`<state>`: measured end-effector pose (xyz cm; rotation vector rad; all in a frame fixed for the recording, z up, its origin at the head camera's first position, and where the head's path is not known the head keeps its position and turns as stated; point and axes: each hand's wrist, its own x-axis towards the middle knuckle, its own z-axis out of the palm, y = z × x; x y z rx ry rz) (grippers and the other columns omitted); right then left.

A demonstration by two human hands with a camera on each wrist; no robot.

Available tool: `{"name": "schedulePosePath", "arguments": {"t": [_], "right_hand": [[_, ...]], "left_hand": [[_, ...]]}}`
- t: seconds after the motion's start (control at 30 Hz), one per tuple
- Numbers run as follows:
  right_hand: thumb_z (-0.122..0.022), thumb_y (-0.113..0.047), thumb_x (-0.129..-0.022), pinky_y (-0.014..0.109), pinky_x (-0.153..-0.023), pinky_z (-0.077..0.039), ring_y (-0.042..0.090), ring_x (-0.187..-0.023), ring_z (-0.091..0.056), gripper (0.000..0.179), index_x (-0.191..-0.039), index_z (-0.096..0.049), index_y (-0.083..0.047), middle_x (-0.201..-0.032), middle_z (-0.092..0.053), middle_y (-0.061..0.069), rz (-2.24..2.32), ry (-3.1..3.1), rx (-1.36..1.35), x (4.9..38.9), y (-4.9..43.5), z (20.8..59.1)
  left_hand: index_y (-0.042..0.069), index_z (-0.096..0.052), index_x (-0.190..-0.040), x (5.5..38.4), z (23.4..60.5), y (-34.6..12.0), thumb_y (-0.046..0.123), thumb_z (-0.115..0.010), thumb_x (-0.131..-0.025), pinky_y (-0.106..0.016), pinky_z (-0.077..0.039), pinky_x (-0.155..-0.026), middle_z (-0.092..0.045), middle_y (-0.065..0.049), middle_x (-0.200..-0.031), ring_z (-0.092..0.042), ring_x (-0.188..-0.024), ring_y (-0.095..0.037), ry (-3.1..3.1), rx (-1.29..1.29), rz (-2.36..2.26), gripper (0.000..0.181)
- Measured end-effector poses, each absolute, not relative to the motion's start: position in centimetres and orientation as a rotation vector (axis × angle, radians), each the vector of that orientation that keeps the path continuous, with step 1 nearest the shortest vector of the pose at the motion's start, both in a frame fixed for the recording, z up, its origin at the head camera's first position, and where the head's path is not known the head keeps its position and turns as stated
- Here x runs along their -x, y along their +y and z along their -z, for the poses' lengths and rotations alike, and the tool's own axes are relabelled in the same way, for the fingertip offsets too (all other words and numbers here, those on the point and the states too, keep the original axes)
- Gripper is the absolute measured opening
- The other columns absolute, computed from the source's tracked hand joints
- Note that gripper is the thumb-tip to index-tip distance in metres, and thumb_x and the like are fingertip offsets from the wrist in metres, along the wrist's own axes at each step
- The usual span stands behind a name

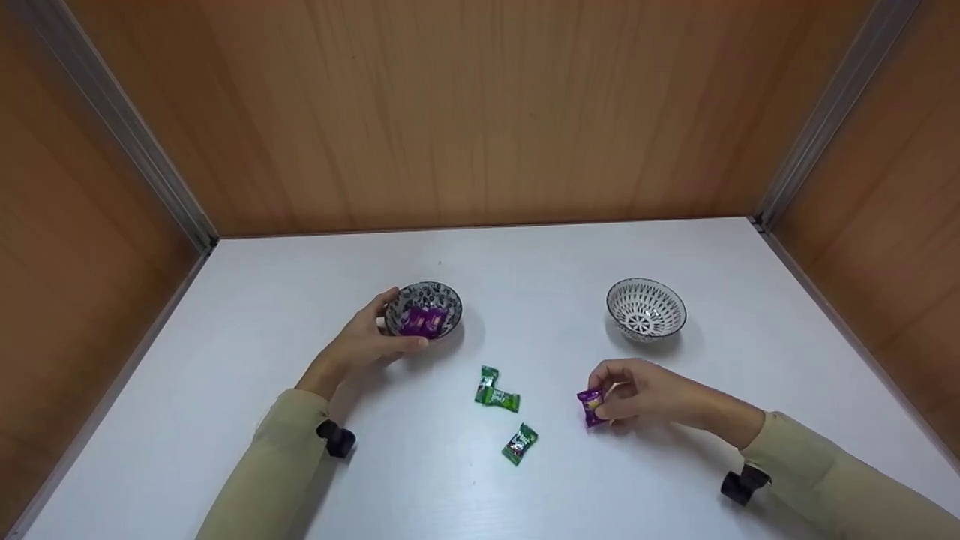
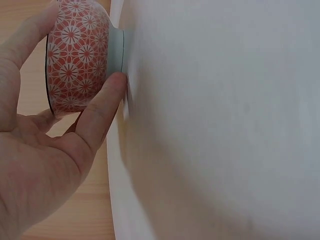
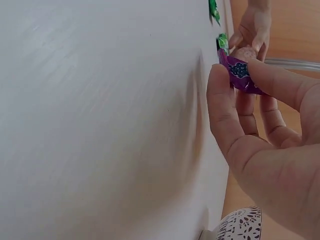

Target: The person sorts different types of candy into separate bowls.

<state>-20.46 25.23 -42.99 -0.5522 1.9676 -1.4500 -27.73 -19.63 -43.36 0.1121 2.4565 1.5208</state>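
Head view: the right hand (image 1: pixel 646 391) pinches a purple sweet (image 1: pixel 589 406), where light pressure should suffice; the left hand (image 1: pixel 362 343) grips the darker bowl (image 1: pixel 429 294), best held level

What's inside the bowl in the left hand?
Two purple-wrapped candies show, side by side, in the black-patterned bowl that the left hand holds. They cover part of its bottom, so whatever lies beneath them can't be seen.

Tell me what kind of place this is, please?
Probably a little booth for recording hand work, though I can't be sure. Brown wood-look walls stand on three sides of a plain white table, and a small black gadget sits at each wrist.
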Motion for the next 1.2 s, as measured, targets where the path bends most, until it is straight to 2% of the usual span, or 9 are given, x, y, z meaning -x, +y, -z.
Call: {"name": "schedulePosePath", "arguments": {"t": [0.2, 0.47, 0.7, 0.9, 1.2], "right_hand": [[-0.075, -0.009, -0.092, 0.043, -0.083, -0.060, 0.029, -0.096, -0.069, 0.035, -0.120, -0.058, 0.004, -0.116, -0.059, 0.018, 1.510, 1.943, 0.498, 20.9, 24.9, 43.1], [-0.075, -0.006, -0.091, 0.047, -0.087, -0.058, 0.028, -0.100, -0.068, 0.039, -0.125, -0.058, 0.004, -0.118, -0.059, 0.018, 1.558, 1.886, 0.455, 21.1, 24.3, 43.0], [-0.075, -0.006, -0.090, 0.047, -0.087, -0.059, 0.027, -0.099, -0.067, 0.039, -0.125, -0.059, 0.003, -0.119, -0.058, 0.018, 1.562, 1.875, 0.440, 21.3, 23.6, 42.7], [-0.076, -0.006, -0.089, 0.046, -0.087, -0.059, 0.029, -0.101, -0.068, 0.041, -0.125, -0.059, 0.003, -0.121, -0.058, 0.019, 1.575, 1.867, 0.404, 21.4, 23.0, 43.0], [-0.076, -0.007, -0.090, 0.046, -0.087, -0.058, 0.030, -0.103, -0.067, 0.042, -0.127, -0.058, 0.002, -0.124, -0.057, 0.019, 1.604, 1.834, 0.417, 21.8, 22.3, 42.5]], "left_hand": [[0.018, -0.016, -0.164, 27.6, 43.8, -19.7, 0.039, -0.093, -0.073, -0.055, -0.034, -0.114, -0.032, -0.019, -0.159, -0.039, -0.140, -0.039, 2.447, -0.118, -1.529, 0.121], [0.016, -0.017, -0.163, 27.5, 43.8, -19.7, 0.038, -0.093, -0.073, -0.055, -0.037, -0.112, -0.034, -0.020, -0.156, -0.039, -0.138, -0.038, 2.446, -0.120, -1.550, 0.120], [0.019, -0.017, -0.163, 27.4, 43.6, -19.7, 0.041, -0.093, -0.072, -0.055, -0.036, -0.113, -0.037, -0.021, -0.150, -0.041, -0.137, -0.039, 2.446, -0.102, -1.541, 0.121], [0.022, -0.016, -0.163, 27.4, 43.6, -19.6, 0.041, -0.094, -0.070, -0.057, -0.033, -0.114, -0.035, -0.020, -0.153, -0.039, -0.140, -0.040, 2.432, -0.082, -1.544, 0.122], [0.024, -0.017, -0.162, 27.5, 43.5, -19.4, 0.043, -0.094, -0.069, -0.053, -0.040, -0.111, -0.036, -0.019, -0.150, -0.040, -0.137, -0.038, 2.427, -0.080, -1.549, 0.122]]}}
